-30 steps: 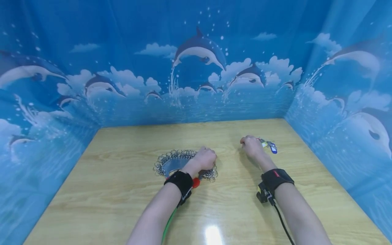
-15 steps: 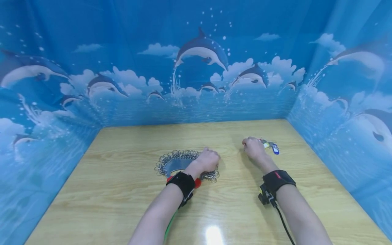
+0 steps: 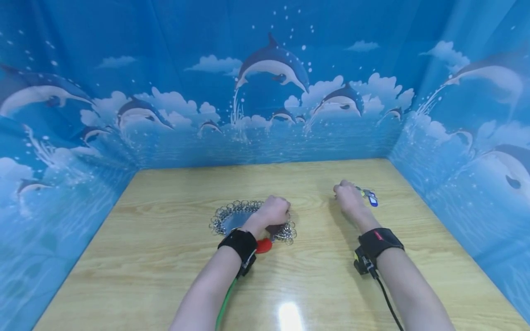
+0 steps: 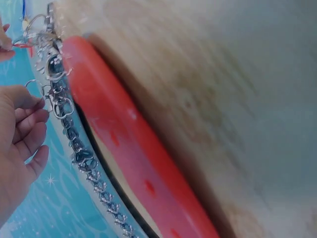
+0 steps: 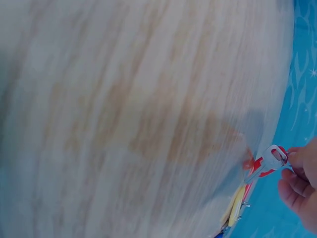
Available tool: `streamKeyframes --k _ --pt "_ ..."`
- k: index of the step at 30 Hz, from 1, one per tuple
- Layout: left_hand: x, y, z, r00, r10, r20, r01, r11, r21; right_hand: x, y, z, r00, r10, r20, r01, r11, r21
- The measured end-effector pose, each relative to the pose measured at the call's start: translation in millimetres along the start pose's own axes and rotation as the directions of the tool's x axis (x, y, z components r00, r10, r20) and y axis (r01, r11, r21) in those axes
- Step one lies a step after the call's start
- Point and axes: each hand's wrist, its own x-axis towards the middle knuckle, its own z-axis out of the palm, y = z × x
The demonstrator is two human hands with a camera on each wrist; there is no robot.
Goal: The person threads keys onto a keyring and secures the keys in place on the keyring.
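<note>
A grey plate (image 3: 235, 221) with red parts (image 3: 263, 245) lies on the table, its curved edge hung with many small metal rings (image 3: 225, 212). My left hand (image 3: 274, 211) is over its right side, hiding part of it. In the left wrist view, that hand's thumb and fingertips pinch a ring (image 4: 62, 106) at the edge. My right hand (image 3: 348, 198) is farther right, at the back. Between thumb and finger it pinches a silver key (image 5: 271, 159) with a red tag (image 5: 264, 171), as the right wrist view shows.
Just beyond the right hand lie more keys (image 3: 366, 192) with tags, among them a blue tag (image 3: 373, 200) and a yellow tag (image 5: 237, 206). The wooden table (image 3: 165, 276) meets a blue dolphin curtain (image 3: 186, 142) at the back and sides. Cables trail from both wrists.
My right hand has shifted slightly right and away, toward the tagged keys. The left hand has moved a little left over the plate and still holds its edge.
</note>
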Motion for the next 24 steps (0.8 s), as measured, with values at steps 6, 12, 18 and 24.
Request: streamKeyframes --k 6,12,18,24 --pt "-5.2 -3.1 -5.1 1.0 0.004 -0.011 -0.005 0.996 -0.09 -1.2 -3.9 -2.7 1.0 -0.025 -0.009 0.025 0.998 -0.06" --pt "-9.7 -0.1 -7.6 0.998 -0.051 0.046 0.058 0.982 -0.182 -0.1 -5.0 -3.6 1.0 0.019 0.002 -0.019 1.0 -0.022" --pt "-10.1 0.9 -11.8 0.987 -0.094 0.131 0.123 0.964 -0.234 1.5 -4.2 -4.8 0.995 0.097 0.02 -0.098 0.994 0.056" --pt "-11.6 -2.4 -15.0 0.98 -0.119 0.158 0.164 0.936 -0.312 2.9 -6.0 -5.8 0.982 0.187 0.03 -0.189 0.96 0.206"
